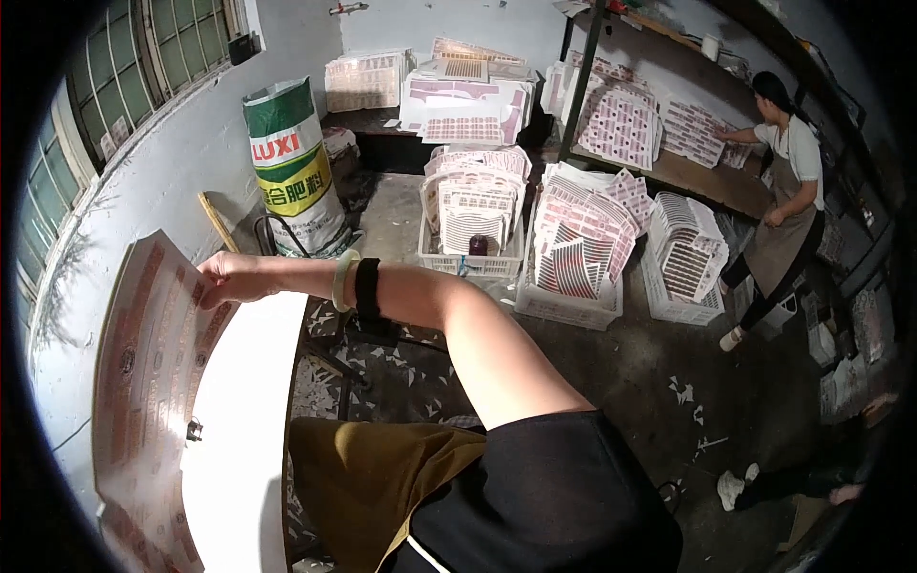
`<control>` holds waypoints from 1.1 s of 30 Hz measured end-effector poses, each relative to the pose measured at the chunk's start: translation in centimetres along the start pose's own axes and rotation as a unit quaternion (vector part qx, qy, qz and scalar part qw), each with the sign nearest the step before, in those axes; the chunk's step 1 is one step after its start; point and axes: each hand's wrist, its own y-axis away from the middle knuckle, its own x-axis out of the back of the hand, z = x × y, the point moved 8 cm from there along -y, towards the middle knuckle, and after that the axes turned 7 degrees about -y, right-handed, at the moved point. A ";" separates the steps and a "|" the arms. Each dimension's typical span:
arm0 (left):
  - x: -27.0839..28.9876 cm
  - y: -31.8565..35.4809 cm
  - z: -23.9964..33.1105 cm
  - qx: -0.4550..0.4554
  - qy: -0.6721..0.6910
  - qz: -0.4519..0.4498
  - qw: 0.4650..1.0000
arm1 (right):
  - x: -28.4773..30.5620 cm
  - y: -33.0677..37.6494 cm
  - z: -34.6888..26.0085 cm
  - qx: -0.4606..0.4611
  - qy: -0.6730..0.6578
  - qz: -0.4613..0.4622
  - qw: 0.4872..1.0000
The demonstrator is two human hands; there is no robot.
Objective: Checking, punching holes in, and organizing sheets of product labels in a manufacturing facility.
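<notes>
My right hand (227, 277) reaches across to the left, its fingers closed on the edge of a printed sheet (143, 363). The sheet is pale with reddish-brown printed bands and looks slightly curved. It stands tilted along the far side of a brightly lit white tabletop (244, 411). Beside the sheet, on the tabletop, is a small dark metal piece (194, 430), too small to tell its kind. A pale bangle and a black band circle my right wrist. My left hand is out of view.
A tall green, white and yellow sack (298, 177) leans at the wall. White crates (568, 304) of printed sheets stand on the floor among paper scraps. Stacked sheets (468, 95) lie behind. A person (788, 181) in an apron works at a shelf (688, 177); another person's shoe (731, 489) shows lower right.
</notes>
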 end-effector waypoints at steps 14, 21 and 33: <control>16.8 35.1 15.1 0.065 -0.230 0.357 0.903 | -7.4 2.2 5.0 -0.169 0.056 -0.088 0.980; 13.1 32.0 9.2 0.067 -0.092 0.341 0.933 | -4.1 8.9 9.3 -0.290 -0.041 0.066 0.954; 12.4 34.3 8.1 0.146 -0.073 0.304 0.938 | -4.5 8.7 9.0 -0.245 -0.066 0.072 0.965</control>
